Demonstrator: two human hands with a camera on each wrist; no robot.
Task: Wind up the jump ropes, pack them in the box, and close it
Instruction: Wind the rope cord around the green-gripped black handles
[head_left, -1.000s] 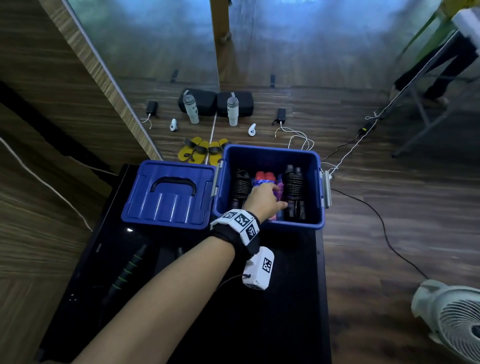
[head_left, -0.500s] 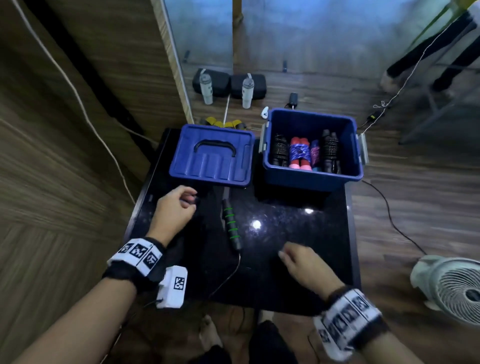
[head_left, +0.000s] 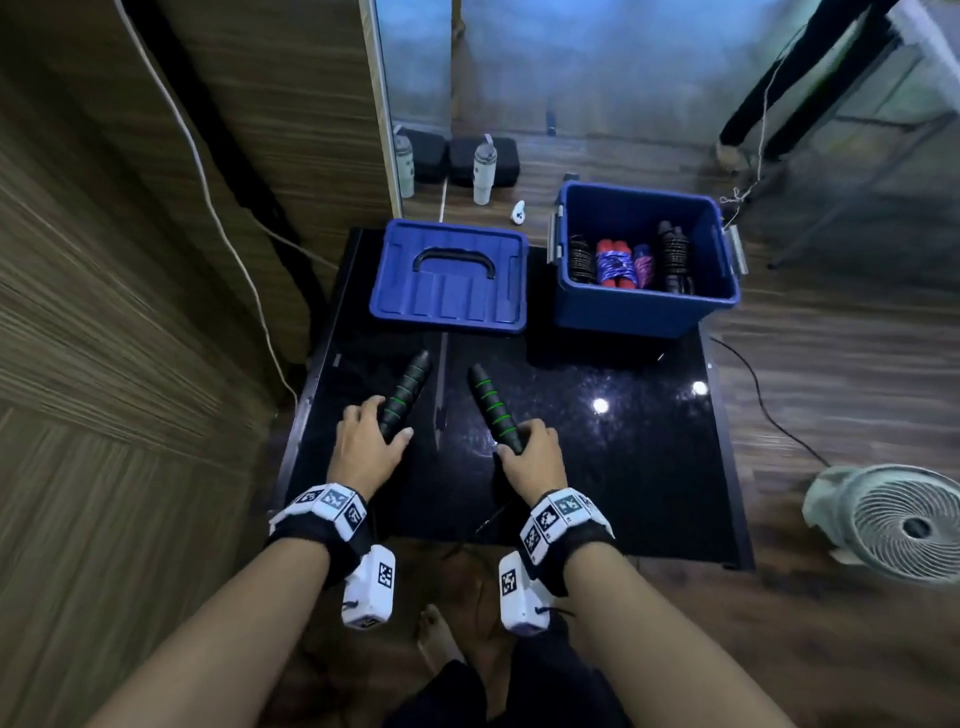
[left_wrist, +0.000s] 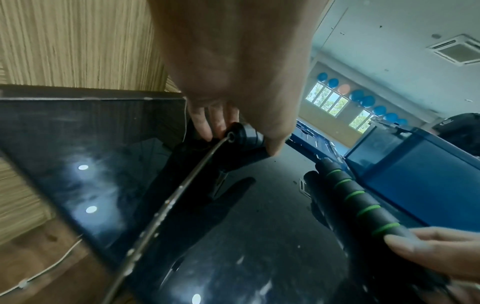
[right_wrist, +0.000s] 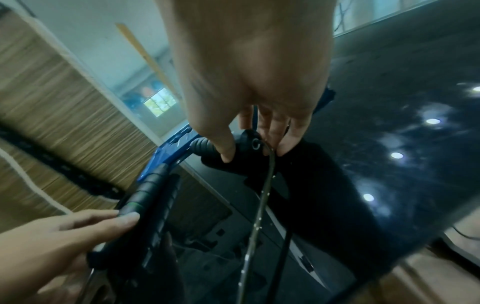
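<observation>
A black jump rope with green-ringed handles lies on the black table (head_left: 597, 467). My left hand (head_left: 387, 422) grips the near end of the left handle (head_left: 408, 389), and my right hand (head_left: 519, 440) grips the near end of the right handle (head_left: 491, 405). The left wrist view has the handle end (left_wrist: 244, 135) in my fingers with the thin cable (left_wrist: 182, 189) running out of it. The right wrist view shows the same grip (right_wrist: 249, 144) and cable (right_wrist: 262, 195). The open blue box (head_left: 644, 312) at the back right holds several wound ropes (head_left: 618, 262). Its lid (head_left: 447, 291) lies beside it.
A wood-panelled wall runs close along the table's left edge. A white fan (head_left: 904, 525) stands on the floor at the right. Bottles (head_left: 482, 171), dark cases and loose cables lie on the floor behind the table. A person's legs (head_left: 769, 88) stand at the far right.
My left hand has left the box and come back to the near table. Both hands, which were reaching half a second ago, now each hold a handle of the black rope.
</observation>
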